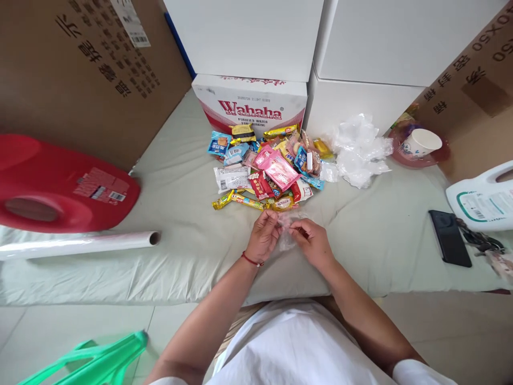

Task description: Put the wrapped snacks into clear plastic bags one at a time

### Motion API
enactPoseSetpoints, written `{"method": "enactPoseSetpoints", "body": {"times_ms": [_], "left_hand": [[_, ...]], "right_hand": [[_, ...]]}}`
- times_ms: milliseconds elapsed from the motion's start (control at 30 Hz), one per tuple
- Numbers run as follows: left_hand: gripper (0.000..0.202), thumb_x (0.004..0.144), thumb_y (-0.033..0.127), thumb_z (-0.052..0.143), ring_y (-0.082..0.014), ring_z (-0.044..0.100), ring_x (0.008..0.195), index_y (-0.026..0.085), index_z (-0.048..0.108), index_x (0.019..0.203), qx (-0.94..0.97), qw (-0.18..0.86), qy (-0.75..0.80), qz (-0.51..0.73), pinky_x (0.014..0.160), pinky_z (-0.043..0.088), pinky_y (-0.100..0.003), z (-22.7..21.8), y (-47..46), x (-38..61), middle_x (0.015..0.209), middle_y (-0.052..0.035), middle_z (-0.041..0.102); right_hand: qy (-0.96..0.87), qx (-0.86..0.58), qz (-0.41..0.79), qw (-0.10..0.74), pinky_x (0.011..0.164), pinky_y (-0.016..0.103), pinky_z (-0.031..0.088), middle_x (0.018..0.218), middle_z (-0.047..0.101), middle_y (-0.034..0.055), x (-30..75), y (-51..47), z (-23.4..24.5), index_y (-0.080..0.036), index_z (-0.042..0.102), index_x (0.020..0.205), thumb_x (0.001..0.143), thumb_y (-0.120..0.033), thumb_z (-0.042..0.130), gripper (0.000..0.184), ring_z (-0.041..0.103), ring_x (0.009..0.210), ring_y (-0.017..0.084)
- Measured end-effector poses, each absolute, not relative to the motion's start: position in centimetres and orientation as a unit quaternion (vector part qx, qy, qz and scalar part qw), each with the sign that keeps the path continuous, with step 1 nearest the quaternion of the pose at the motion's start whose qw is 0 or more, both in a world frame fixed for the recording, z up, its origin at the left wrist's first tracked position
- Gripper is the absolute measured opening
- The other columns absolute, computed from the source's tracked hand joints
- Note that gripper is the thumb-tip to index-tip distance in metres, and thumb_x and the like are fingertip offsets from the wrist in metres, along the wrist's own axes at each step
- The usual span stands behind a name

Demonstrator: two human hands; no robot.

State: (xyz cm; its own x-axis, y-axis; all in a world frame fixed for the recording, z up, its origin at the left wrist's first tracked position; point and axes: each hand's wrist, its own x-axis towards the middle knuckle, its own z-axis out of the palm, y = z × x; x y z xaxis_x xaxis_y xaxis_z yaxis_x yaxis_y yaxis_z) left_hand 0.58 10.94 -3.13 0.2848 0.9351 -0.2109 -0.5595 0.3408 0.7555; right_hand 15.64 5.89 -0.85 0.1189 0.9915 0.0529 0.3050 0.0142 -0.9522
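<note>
Between my two hands is a small clear plastic bag [287, 239], crumpled and see-through. My left hand [264, 234], with a red cord bracelet at its wrist, pinches one side of the bag. On the other side, the fingers of my right hand [311, 240] are closed on the bag too. Just beyond my fingertips lies a heap of wrapped snacks [276, 170] in pink, red, yellow and blue packets. To the right of the heap rests a loose pile of clear plastic bags [358, 152].
A Wahaha carton [252, 107] stands behind the snacks. At left are a red jug [60, 187] and a white roll [80, 245]. A paper cup [421, 143], a phone [449, 238] and a white bottle [483, 200] are at right. A green stool [96, 358] stands on the floor.
</note>
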Motion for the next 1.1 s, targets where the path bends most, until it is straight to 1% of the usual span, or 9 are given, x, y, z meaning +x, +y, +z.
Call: {"method": "enactPoseSetpoints", "body": {"times_ms": [133, 267, 333, 500, 633, 733, 900, 1000, 1100], "left_hand": [[0.042, 0.076, 0.054, 0.083, -0.0152, 0.064, 0.086, 0.018, 0.067, 0.091, 0.267, 0.781, 0.308, 0.473, 0.077, 0.057, -0.03, -3.0, 11.0, 0.3, 0.092, -0.0032, 0.066], [0.037, 0.07, 0.047, 0.09, -0.0139, 0.061, 0.083, 0.018, 0.074, 0.086, 0.33, 0.749, 0.322, 0.476, 0.073, 0.054, -0.027, -2.8, 10.8, 0.6, 0.092, -0.0031, 0.064], [0.034, 0.064, 0.042, 0.094, -0.0131, 0.059, 0.082, 0.018, 0.074, 0.078, 0.37, 0.716, 0.333, 0.49, 0.072, 0.052, -0.025, -2.8, 10.7, 0.7, 0.089, -0.002, 0.062], [0.036, 0.077, 0.054, 0.083, -0.0128, 0.056, 0.077, 0.018, 0.075, 0.078, 0.371, 0.726, 0.336, 0.472, 0.068, 0.049, -0.026, -2.9, 10.6, 0.8, 0.087, -0.0021, 0.059], [0.027, 0.071, 0.041, 0.09, -0.0131, 0.056, 0.081, 0.019, 0.077, 0.078, 0.431, 0.683, 0.349, 0.476, 0.074, 0.047, -0.025, -3.0, 10.7, 0.6, 0.084, -0.0017, 0.062], [0.027, 0.073, 0.04, 0.089, -0.0109, 0.054, 0.072, 0.018, 0.074, 0.077, 0.387, 0.724, 0.335, 0.462, 0.068, 0.046, -0.025, -2.8, 10.9, 0.4, 0.078, -0.0001, 0.061], [0.034, 0.071, 0.04, 0.09, -0.0118, 0.059, 0.073, 0.018, 0.066, 0.079, 0.27, 0.793, 0.32, 0.443, 0.062, 0.045, -0.022, -2.3, 11.2, -0.1, 0.077, 0.0013, 0.06], [0.034, 0.071, 0.042, 0.09, -0.0108, 0.057, 0.071, 0.017, 0.069, 0.082, 0.324, 0.774, 0.323, 0.439, 0.061, 0.042, -0.022, -2.1, 10.8, 0.1, 0.078, 0.0003, 0.062], [0.037, 0.068, 0.041, 0.092, -0.0118, 0.058, 0.074, 0.017, 0.073, 0.089, 0.405, 0.756, 0.302, 0.416, 0.069, 0.045, -0.024, -2.2, 10.2, 0.6, 0.082, -0.0011, 0.066]], "right_hand": [[-0.468, -0.598, 0.429, 0.489, 0.058, 0.025, 0.042, 0.073, 0.063, 0.0, 15.6, 5.9, -1.8, -0.025, 0.07, 0.085, 0.089, -0.043, 0.07, 0.019, 0.051, 0.062, 0.015], [-0.469, -0.572, 0.477, 0.474, 0.059, 0.025, 0.047, 0.08, 0.065, 0.001, 15.7, 5.3, -1.5, -0.025, 0.068, 0.09, 0.089, -0.052, 0.07, 0.027, 0.057, 0.069, 0.016], [-0.476, -0.568, 0.479, 0.47, 0.063, 0.026, 0.05, 0.084, 0.067, 0.0014, 15.4, 5.4, -1.5, -0.025, 0.068, 0.091, 0.089, -0.052, 0.07, 0.027, 0.059, 0.071, 0.016], [-0.479, -0.583, 0.462, 0.466, 0.061, 0.026, 0.047, 0.076, 0.066, 0.0002, 15.1, 6.0, -1.5, -0.024, 0.069, 0.084, 0.091, -0.048, 0.068, 0.025, 0.055, 0.063, 0.014], [-0.487, -0.57, 0.477, 0.459, 0.06, 0.025, 0.042, 0.073, 0.063, -0.0007, 15.6, 6.0, -1.4, -0.023, 0.068, 0.083, 0.091, -0.047, 0.067, 0.025, 0.052, 0.062, 0.013], [-0.45, -0.546, 0.528, 0.47, 0.058, 0.024, 0.042, 0.066, 0.056, -0.0031, 16.2, 5.8, -1.2, -0.022, 0.064, 0.081, 0.092, -0.051, 0.067, 0.031, 0.05, 0.059, 0.011], [-0.324, -0.522, 0.579, 0.537, 0.052, 0.022, 0.038, 0.064, 0.049, -0.005, 17.5, 5.4, -0.2, -0.021, 0.059, 0.075, 0.077, -0.056, 0.082, 0.042, 0.044, 0.056, 0.009], [-0.293, -0.52, 0.586, 0.548, 0.05, 0.021, 0.036, 0.063, 0.046, -0.0053, 17.7, 5.4, 0.1, -0.021, 0.058, 0.074, 0.072, -0.057, 0.086, 0.045, 0.042, 0.056, 0.009], [-0.305, -0.518, 0.598, 0.53, 0.05, 0.021, 0.036, 0.062, 0.048, -0.0047, 17.1, 5.5, -0.2, -0.02, 0.061, 0.076, 0.076, -0.059, 0.083, 0.044, 0.042, 0.057, 0.009]]}}
